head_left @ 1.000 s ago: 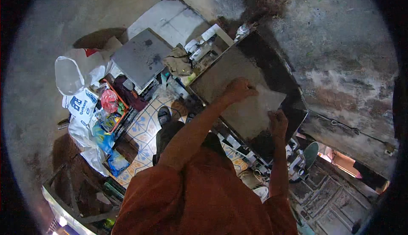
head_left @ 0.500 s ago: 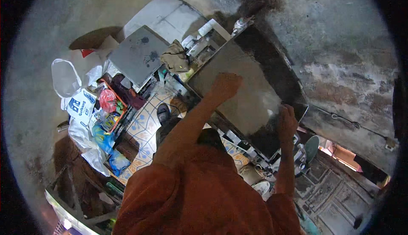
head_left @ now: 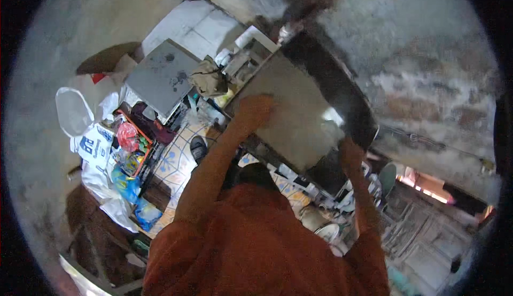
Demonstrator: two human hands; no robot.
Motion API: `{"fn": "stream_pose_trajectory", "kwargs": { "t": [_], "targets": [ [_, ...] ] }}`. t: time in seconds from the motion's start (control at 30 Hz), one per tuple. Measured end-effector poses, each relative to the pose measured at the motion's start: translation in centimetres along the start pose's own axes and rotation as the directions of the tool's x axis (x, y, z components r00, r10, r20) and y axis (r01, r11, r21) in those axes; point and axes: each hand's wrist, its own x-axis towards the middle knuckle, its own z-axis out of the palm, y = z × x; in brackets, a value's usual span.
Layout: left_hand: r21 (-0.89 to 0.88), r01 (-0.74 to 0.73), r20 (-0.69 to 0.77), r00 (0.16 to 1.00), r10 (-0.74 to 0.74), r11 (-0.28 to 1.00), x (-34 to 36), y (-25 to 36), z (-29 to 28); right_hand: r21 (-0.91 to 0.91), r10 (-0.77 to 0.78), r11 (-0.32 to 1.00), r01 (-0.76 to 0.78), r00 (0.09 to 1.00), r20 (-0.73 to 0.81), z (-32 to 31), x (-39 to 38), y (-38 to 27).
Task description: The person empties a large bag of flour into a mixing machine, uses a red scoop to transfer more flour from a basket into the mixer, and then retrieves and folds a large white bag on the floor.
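A large dark rectangular slab or tray (head_left: 357, 97) lies in front of me, turned at a slant, with a brownish-grey area (head_left: 299, 130) over much of its surface. My left hand (head_left: 256, 113) is low over this area, near the left edge. Motion smears its fingers, and anything under them is hidden. At the right part of the dark surface is my right hand (head_left: 351, 157), blurred as well, with its finger shape unclear. Just beyond it shows a bright white patch (head_left: 333, 116), perhaps glare. Whether either hand presses on the surface cannot be made out.
Left of the slab stand a grey-topped box (head_left: 160, 77), a crumpled olive cloth (head_left: 208, 77), and an orange crate (head_left: 140, 162) beside plastic bags (head_left: 96, 146). Patterned tiles (head_left: 171, 159) cover the floor by my shoe (head_left: 198, 148). A rough wall (head_left: 422, 71) rises behind.
My left hand has moved left across the surface, closer to its left edge. The right hand has shifted slightly left and down. The bright patch now looks larger, and the whole view has shifted slightly.
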Motion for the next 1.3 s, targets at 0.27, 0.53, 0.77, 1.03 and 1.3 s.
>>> {"fn": "stream_pose_trajectory", "kwargs": {
  "t": [0.27,0.53,0.77,1.03,1.3],
  "targets": [
    [-0.129,0.145,0.145,0.981,-0.126,0.981,2.2,1.8,-1.5,0.465,0.378,0.815,-0.347,0.925,0.028,-9.0,5.7,-1.2],
    [-0.744,0.168,0.126,0.986,-0.111,0.647,3.8,4.5,3.7,0.917,0.472,0.315,-0.245,0.879,0.073,-11.7,6.3,-2.7],
    [-0.577,0.206,0.326,0.945,-0.008,0.790,4.4,5.7,2.0,0.866,0.437,0.489,-0.106,0.889,-0.138,-7.3,5.5,-2.7],
    [-0.133,0.140,0.071,0.989,-0.131,0.981,2.4,5.9,3.9,0.685,0.372,0.726,-0.058,0.871,-0.320,-10.9,4.6,-3.0],
    [-0.078,0.210,-0.016,0.977,-0.212,0.975,1.9,4.0,-0.5,0.047,0.206,0.976,-0.215,0.969,0.139,-5.9,-0.5,-0.9]
  ]
}}
